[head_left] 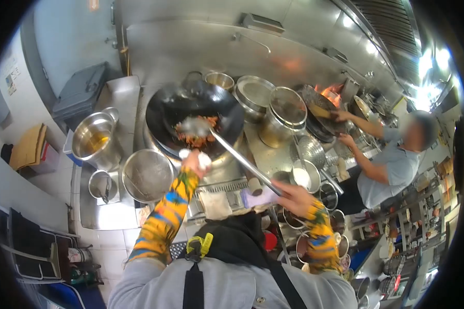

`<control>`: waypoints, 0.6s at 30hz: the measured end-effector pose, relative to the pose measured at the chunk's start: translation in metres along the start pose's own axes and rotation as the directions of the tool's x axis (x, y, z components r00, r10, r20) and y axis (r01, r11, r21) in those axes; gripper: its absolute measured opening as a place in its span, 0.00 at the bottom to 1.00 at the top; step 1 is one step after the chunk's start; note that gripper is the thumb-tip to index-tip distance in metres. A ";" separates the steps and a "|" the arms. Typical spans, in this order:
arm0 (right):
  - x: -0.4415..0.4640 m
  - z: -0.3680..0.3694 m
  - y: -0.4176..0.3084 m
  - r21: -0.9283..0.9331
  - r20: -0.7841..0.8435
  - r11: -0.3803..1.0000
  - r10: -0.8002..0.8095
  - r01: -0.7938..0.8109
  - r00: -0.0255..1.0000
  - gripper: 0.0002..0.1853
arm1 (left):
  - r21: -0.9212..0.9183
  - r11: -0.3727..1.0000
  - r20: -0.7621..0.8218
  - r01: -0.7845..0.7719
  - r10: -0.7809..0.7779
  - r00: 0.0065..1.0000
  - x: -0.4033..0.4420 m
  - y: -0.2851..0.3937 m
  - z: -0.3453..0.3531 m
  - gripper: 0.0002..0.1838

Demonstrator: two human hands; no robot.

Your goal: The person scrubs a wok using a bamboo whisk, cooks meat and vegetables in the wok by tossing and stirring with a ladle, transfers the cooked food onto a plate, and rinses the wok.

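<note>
Stainless-steel walls [201, 46] are gleaming behind our stove, and a small notice [10, 82] is hanging at far left, its print too tiny for us to read. We are working over a black, round-bottomed wok [160, 105]; glossy reddish-brown pieces of food [203, 139] are lying in its middle, partly hidden by the blurred bowl of a metal ladle [245, 162]. Our right hand [296, 198] is wrapping its fingers around the far end of the ladle's long, straight handle. Our left hand [193, 165] is clasping a white wad [204, 161], seemingly cloth, at the wok's near rim; we cannot tell how tightly. At left, a deep steel pot [110, 154] is holding yellowish liquid. At right, a co-worker [392, 170] is reaching toward another wok [319, 123], which is partly hiding orange flames [331, 93].
</note>
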State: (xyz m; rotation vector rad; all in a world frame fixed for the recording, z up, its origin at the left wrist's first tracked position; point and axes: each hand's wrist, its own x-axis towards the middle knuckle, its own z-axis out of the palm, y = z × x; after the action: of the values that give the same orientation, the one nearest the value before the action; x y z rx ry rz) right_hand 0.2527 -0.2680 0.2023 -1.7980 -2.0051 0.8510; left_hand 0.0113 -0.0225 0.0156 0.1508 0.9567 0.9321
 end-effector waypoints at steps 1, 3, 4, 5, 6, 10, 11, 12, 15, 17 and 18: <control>-0.027 -0.019 0.004 0.034 0.044 0.999 -0.015 0.014 0.999 0.33 | 0.037 0.996 0.113 0.087 -0.091 0.989 -0.004 -0.003 -0.017 0.09; -0.063 -0.047 0.022 0.171 0.088 0.981 -0.105 0.088 0.991 0.31 | 0.104 0.987 0.191 0.119 -0.137 0.972 -0.037 0.007 -0.014 0.09; -0.064 -0.054 0.024 0.171 0.111 0.984 -0.069 0.049 0.991 0.31 | 0.123 0.988 0.148 0.093 -0.111 0.983 -0.072 0.009 -0.003 0.09; -0.051 -0.055 0.017 0.105 0.149 0.994 0.021 -0.037 0.989 0.32 | 0.319 0.947 0.329 -0.045 -0.066 0.942 -0.027 0.002 -0.024 0.08; -0.032 -0.057 0.007 0.032 0.179 0.992 0.112 -0.119 0.977 0.32 | 0.060 0.984 0.104 0.171 -0.176 0.979 -0.039 0.012 -0.002 0.09; 0.078 -0.005 0.040 -0.206 0.018 0.956 -0.208 0.207 0.978 0.35 | 0.007 0.996 0.102 0.092 -0.092 0.991 -0.016 -0.007 -0.003 0.10; 0.100 0.010 0.056 -0.207 -0.052 0.931 -0.317 0.300 0.947 0.35 | 0.034 0.997 0.166 0.069 -0.073 0.983 -0.022 -0.022 -0.017 0.10; 0.103 0.016 0.051 -0.245 -0.097 0.933 -0.294 0.263 0.951 0.35 | 0.034 0.995 0.196 0.098 -0.103 0.975 -0.013 -0.036 -0.035 0.09; 0.089 0.021 0.030 -0.257 -0.152 0.960 -0.153 0.111 0.976 0.34 | 0.051 0.996 0.254 0.074 -0.084 0.964 0.000 -0.060 -0.068 0.10; 0.074 0.011 0.026 -0.133 -0.145 0.986 -0.117 0.098 0.983 0.34 | 0.655 0.581 0.460 -0.483 0.199 0.865 -0.023 -0.046 -0.056 0.14; 0.060 0.012 0.023 -0.061 -0.122 0.995 -0.085 0.078 0.989 0.34 | 0.779 -0.283 0.626 -0.560 0.394 0.672 -0.039 -0.031 -0.046 0.19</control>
State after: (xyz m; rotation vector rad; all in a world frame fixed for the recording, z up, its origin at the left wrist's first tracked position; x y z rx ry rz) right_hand 0.2542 -0.2109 0.1699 -1.7394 -2.0254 0.6485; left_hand -0.0139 -0.0832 -0.0022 2.1208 1.3166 0.6974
